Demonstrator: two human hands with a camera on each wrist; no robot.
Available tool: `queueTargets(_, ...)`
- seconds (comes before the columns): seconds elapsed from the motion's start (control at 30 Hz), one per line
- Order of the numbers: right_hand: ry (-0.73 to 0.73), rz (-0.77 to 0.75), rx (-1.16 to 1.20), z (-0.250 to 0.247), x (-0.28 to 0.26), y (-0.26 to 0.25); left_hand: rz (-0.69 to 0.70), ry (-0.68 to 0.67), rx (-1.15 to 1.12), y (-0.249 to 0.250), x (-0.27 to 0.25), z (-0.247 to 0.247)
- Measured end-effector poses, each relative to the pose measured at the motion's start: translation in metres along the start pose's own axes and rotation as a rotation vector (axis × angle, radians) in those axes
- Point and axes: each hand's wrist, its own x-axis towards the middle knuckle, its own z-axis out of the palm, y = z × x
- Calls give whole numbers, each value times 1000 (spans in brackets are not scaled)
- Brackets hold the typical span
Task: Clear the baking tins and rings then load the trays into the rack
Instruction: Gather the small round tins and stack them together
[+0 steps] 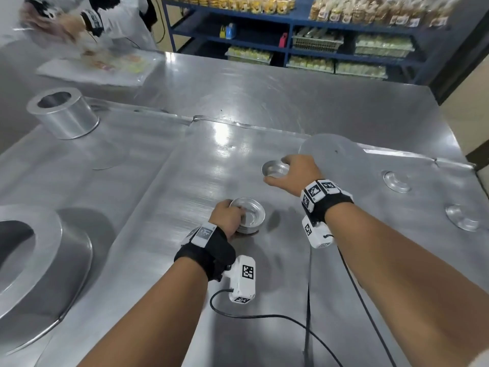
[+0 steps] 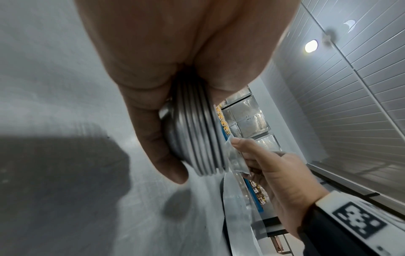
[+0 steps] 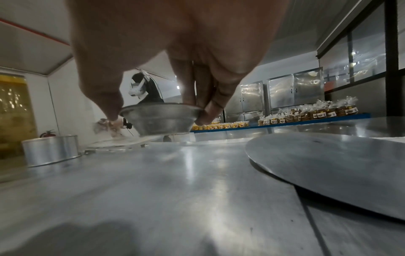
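Note:
My left hand (image 1: 228,218) grips a stack of several small round tins (image 1: 250,217) just above the metal tray (image 1: 158,207); the left wrist view shows the stacked rims (image 2: 197,138) between thumb and fingers. My right hand (image 1: 293,174) pinches a single small tin (image 1: 275,168) by its rim, lifted a little off the tray, as the right wrist view shows the tin (image 3: 161,119) clear of the surface. Two more small tins (image 1: 396,181) (image 1: 463,217) lie upside down at the right. A tall ring (image 1: 62,112) stands at the far left, a wide ring (image 1: 31,255) at the near left.
A flat round metal disc (image 1: 333,149) lies behind my right hand. Another person (image 1: 79,19) handles packets at the table's far left corner. Blue shelves (image 1: 291,30) with packed goods stand behind the table. Cables (image 1: 264,317) trail from my wrist cameras.

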Motion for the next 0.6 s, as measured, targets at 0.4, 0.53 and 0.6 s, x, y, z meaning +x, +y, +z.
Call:
queueTargets(0.4, 4, -86, 81, -19, -124, -42, -1, -144, -25, -17, -46, -11)
queueTargets(0.53, 16, -127, 56, -19, -157, -53, 42, -187, -19, -17, -67, -12)
queueTargets(0.6, 13, -135, 44, -15, -169, -55, 41, -202, -39, -17, -79, -12)
